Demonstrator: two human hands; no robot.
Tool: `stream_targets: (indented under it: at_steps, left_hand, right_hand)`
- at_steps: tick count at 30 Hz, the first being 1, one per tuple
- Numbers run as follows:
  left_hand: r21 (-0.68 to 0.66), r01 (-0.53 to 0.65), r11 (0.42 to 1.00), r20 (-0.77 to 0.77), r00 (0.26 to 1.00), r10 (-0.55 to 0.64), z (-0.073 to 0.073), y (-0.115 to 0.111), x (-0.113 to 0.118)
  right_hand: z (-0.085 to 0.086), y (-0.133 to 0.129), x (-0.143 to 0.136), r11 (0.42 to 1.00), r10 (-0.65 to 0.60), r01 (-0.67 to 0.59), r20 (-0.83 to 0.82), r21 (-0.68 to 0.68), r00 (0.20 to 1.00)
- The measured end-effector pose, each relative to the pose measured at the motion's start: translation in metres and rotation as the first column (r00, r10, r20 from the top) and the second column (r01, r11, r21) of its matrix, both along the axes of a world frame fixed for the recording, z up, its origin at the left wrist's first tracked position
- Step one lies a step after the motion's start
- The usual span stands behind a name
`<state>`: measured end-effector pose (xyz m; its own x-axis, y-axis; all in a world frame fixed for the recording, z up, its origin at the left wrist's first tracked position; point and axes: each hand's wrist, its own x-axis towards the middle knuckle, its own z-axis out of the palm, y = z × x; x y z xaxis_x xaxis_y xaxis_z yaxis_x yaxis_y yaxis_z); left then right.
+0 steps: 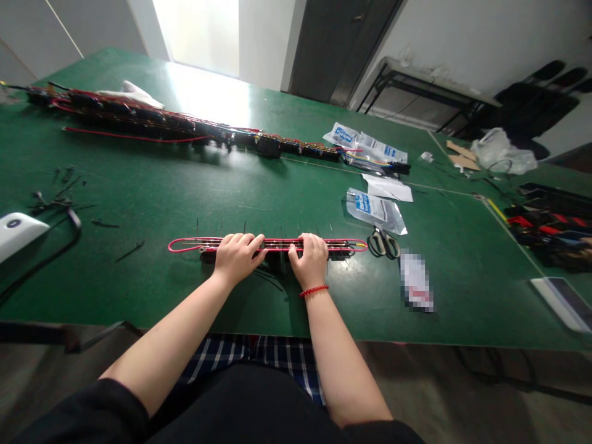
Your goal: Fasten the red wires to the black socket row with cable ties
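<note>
A wiring harness [279, 245] of looped red wires on a black base lies across the green table [259, 197] in front of me. Thin black cable ties stick up along its far side. Over its left half, my left hand [237, 256] is closed with the fingers over the wires and the thumb at the near side. My right hand [311, 259], with a red bead bracelet above the wrist, grips the right half in the same way. A red loop extends past each hand. The harness's underside and the parts below my palms are hidden.
Several long harnesses [152, 117] run along the far side. Scissors [383, 243] lie just right of my work, near plastic bags [374, 209] and a blurred-out packet [416, 280]. Loose cable ties [130, 251] and a white device [21, 234] are at left; red-and-black parts [550, 225] at right.
</note>
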<state>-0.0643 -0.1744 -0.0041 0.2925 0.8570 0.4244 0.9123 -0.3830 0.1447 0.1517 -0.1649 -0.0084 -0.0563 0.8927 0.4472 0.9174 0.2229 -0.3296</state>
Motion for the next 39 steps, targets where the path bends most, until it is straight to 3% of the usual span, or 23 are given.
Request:
stream_targets:
  at_steps: [4,8,13,16,21,31,39]
  left_hand:
    - [0.020,0.001,1.000,-0.010,1.000,-0.001,-0.001,0.000,0.000]
    - [0.020,0.004,1.000,-0.003,1.000,-0.004,-0.001,0.000,-0.001]
    - [0.001,0.005,1.000,0.009,1.000,-0.005,0.000,-0.001,-0.001]
    - [-0.010,0.005,1.000,0.017,1.000,-0.005,-0.001,0.000,-0.001]
    - [-0.009,-0.002,1.000,0.025,1.000,0.003,-0.002,0.000,-0.001]
    - [0.015,-0.001,1.000,-0.009,1.000,0.001,0.000,-0.001,-0.001]
    - [0.019,0.004,1.000,-0.004,1.000,-0.004,0.000,-0.001,-0.002]
  right_hand:
    - [0.001,0.001,-0.002,0.999,-0.001,0.002,0.010,-0.049,1.000]
    - [0.003,-0.004,0.006,1.000,-0.001,0.003,-0.086,0.017,0.996]
    - [0.002,-0.024,0.029,0.980,-0.162,0.183,-0.226,0.074,0.960]
    - [-0.001,-0.033,0.040,0.965,-0.252,0.261,-0.332,-0.021,0.909]
    - [-0.004,-0.032,0.048,0.951,-0.299,0.182,-0.582,-0.251,0.757]
    - [-0.009,-0.027,0.048,0.928,-0.350,0.232,-0.466,-0.292,0.813]
    - [-0.008,-0.025,0.045,0.924,-0.366,0.258,-0.452,-0.282,0.814]
